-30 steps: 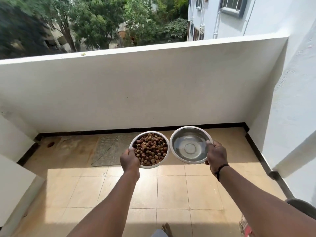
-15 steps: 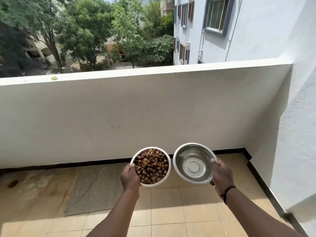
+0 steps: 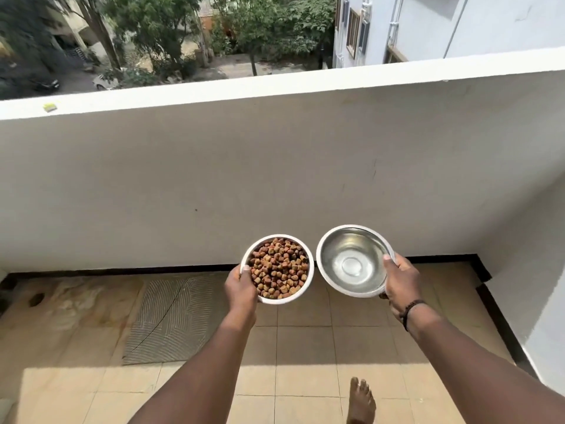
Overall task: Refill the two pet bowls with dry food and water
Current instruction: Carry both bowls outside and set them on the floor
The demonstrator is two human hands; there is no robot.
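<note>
We are holding two steel bowls out in front of us above the tiled balcony floor [image 3: 305,347], side by side and just apart. Our left hand [image 3: 241,286] is gripping the near-left rim of the food bowl [image 3: 308,264], thumb curled over the edge, and the bowl is sitting filled with brown dry food [image 3: 278,267]. Our right hand [image 3: 399,278] is clasping the right rim of the water bowl [image 3: 327,246], thumb hooked inside; it is tilting slightly toward us, and we cannot tell for certain how much water is lying in it. A dark bracelet [image 3: 411,310] is circling the right wrist. A grey mat [image 3: 171,319] is lying on the floor to the left, our bare foot [image 3: 360,402] is showing below, and the white parapet wall [image 3: 275,179] is standing ahead.
</note>
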